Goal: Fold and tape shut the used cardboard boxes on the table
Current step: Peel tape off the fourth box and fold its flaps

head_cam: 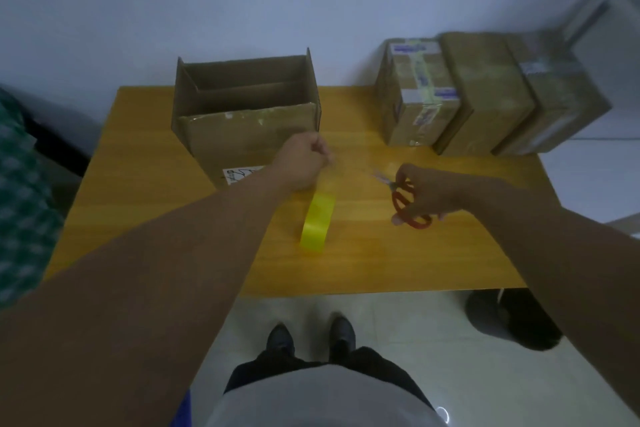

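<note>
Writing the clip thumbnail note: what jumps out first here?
The yellow tape roll stands on edge on the table, the left hand pinching a tape strip pulled up from it. The right hand holds red scissors beside it; behind, an open box at left and three taped boxes at right.

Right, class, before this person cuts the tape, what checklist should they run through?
1. Scissors gripped in the right hand: ok.
2. Left hand pinches the tape strip running up from the yellow roll: ok, though the strip is faint.
3. Scissor blades open and set at the strip: cannot tell, blurred.
4. Roll standing on edge on the table: ok.
5. Open box flaps folded shut, ready for taping: not ok, its top is open.
</note>
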